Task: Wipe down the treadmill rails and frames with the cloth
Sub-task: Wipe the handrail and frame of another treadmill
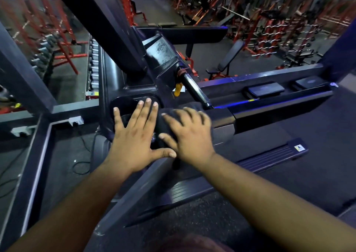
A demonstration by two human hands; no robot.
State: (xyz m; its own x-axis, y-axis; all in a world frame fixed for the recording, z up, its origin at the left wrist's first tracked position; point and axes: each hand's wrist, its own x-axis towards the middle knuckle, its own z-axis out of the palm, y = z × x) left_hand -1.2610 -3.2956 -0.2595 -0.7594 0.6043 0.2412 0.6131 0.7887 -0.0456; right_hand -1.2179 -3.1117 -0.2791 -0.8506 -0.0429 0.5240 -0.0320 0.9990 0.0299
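A dark cloth (163,124) lies bunched on the black treadmill frame (250,115), where the left handrail (134,190) meets the console. My left hand (134,136) rests flat with fingers spread on the frame and the cloth's left edge. My right hand (189,134) lies on top of the cloth, fingers spread and slightly bent, pressing it down; it looks a little blurred. The cloth is mostly hidden under both hands.
A black handlebar grip (194,90) with a yellow safety clip (178,89) juts out above the hands. The console screen (160,51) sits behind a thick upright post (100,20). Treadmill belt (289,174) lies right; glass railing, cables and gym racks lie left and beyond.
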